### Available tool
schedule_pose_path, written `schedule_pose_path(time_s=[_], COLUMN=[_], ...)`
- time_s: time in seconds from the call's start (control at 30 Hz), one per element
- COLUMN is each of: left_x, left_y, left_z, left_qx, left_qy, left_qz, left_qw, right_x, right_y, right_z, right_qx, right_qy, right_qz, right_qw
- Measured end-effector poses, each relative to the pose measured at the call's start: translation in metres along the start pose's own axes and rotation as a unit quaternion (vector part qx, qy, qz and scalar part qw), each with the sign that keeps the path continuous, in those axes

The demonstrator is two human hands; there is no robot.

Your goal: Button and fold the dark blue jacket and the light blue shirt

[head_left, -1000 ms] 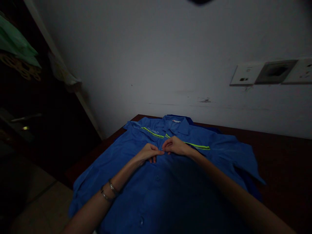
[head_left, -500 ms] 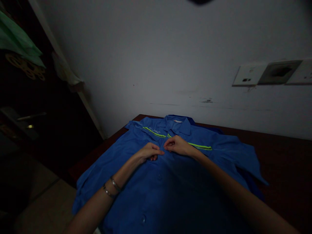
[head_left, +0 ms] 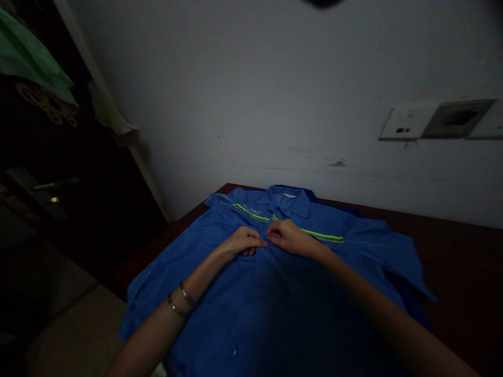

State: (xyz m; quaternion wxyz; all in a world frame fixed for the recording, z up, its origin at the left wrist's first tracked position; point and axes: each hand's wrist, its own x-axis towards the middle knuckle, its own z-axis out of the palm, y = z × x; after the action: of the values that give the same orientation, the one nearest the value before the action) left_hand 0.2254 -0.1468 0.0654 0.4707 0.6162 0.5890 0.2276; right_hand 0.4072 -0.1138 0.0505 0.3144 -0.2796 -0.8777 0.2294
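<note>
A blue shirt [head_left: 212,251] with yellow-green stripes across the chest lies front up, its collar towards the wall. My left hand [head_left: 244,242] pinches the front edge of the shirt just below the stripes, thumb pointing right. Close beside it, my right hand [head_left: 283,235] has its fingertips pressed together at the same front edge. Whatever small part lies between the fingertips is too dark to make out. Lower on the front a button [head_left: 234,350] shows. Darker blue cloth [head_left: 412,306] peeks out under the shirt.
The dark red-brown table [head_left: 451,251] meets a pale wall [head_left: 275,94] behind the shirt. Sockets [head_left: 458,119] are on the wall at the right. A dark door with a metal handle [head_left: 57,184] and green cloth [head_left: 31,57] stands at the left.
The whole view has shifted slightly. Both hands stay at the same place on the shirt front, with only a small change in the fingers.
</note>
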Motion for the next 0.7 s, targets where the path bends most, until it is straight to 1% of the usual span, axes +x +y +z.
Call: schedule_pose_path(time_s=[0.07,0.17,0.3,0.37,0.43,0.5,0.6,0.7], left_x=[-0.003,-0.009,-0.015,-0.016,-0.016,-0.015,-0.015,-0.018], left_y=[0.003,0.010,0.016,0.016,0.015,0.014,0.014,0.016], left_z=[-0.002,-0.006,-0.013,-0.013,-0.010,-0.005,0.002,0.005], left_qx=[-0.001,-0.001,0.038,0.055,0.062,0.071,0.094,0.109], left_qy=[-0.015,-0.042,-0.074,-0.078,-0.076,-0.078,-0.101,-0.130], left_qz=[0.011,0.032,0.049,0.055,0.062,0.066,0.066,0.076], left_qw=[1.000,0.999,0.995,0.994,0.993,0.992,0.988,0.983], right_x=[-0.001,-0.001,0.001,0.002,0.002,0.003,0.004,0.004], right_y=[-0.002,-0.002,0.000,0.000,0.000,-0.001,-0.002,-0.002], right_z=[0.000,0.001,0.006,0.009,0.011,0.014,0.016,0.016], right_qx=[0.006,0.048,0.132,0.165,0.173,0.151,0.118,0.140], right_qy=[-0.004,-0.009,-0.026,-0.020,-0.007,0.002,0.002,-0.004], right_qz=[0.014,0.075,0.177,0.210,0.229,0.242,0.257,0.274], right_qw=[1.000,0.996,0.975,0.963,0.958,0.958,0.959,0.952])
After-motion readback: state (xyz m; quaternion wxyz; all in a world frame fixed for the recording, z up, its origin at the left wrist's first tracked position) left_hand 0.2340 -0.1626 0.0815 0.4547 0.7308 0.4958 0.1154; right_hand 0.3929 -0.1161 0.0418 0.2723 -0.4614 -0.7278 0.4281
